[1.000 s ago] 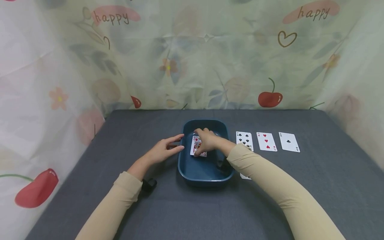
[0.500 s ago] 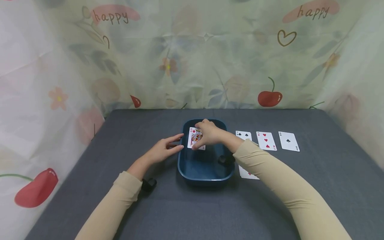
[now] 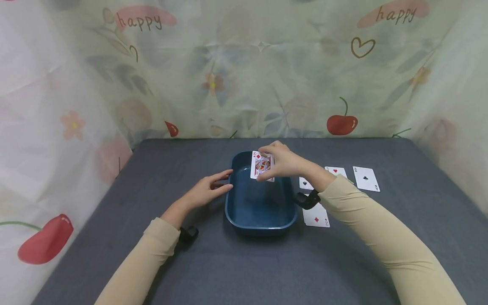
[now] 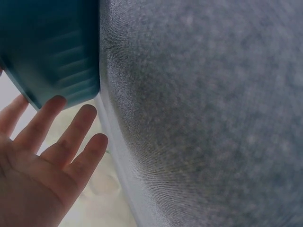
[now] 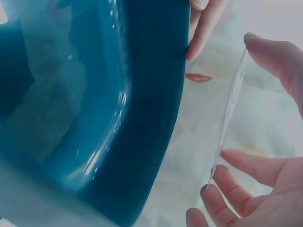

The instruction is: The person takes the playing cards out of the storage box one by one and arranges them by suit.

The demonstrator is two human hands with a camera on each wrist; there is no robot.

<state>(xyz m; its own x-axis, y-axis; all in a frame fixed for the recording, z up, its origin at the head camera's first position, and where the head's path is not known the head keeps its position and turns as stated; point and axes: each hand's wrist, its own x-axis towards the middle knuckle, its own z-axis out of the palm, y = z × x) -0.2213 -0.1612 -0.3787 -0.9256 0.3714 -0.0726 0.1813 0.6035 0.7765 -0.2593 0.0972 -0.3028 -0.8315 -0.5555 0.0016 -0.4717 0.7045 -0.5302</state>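
My right hand pinches a king of diamonds playing card by its edges, thumb at one end and fingertips at the other. In the head view the card overlaps the far part of a dark blue tray. The right wrist view shows the card nearly edge-on, above the level of the tray's rim. My left hand lies beside the tray with fingers extended, fingertips right at its left rim. Those spread fingers also show against the tray's outer wall in the left wrist view.
Right of the tray lie a two of diamonds, an ace of clubs, a three of hearts and a spades card; my right arm partly covers the last two. A dark grey cloth covers the table. Printed curtains hang behind.
My right hand has lifted the king of diamonds from inside the tray, first up and away, then to the right. The left hand has stayed at the left rim.
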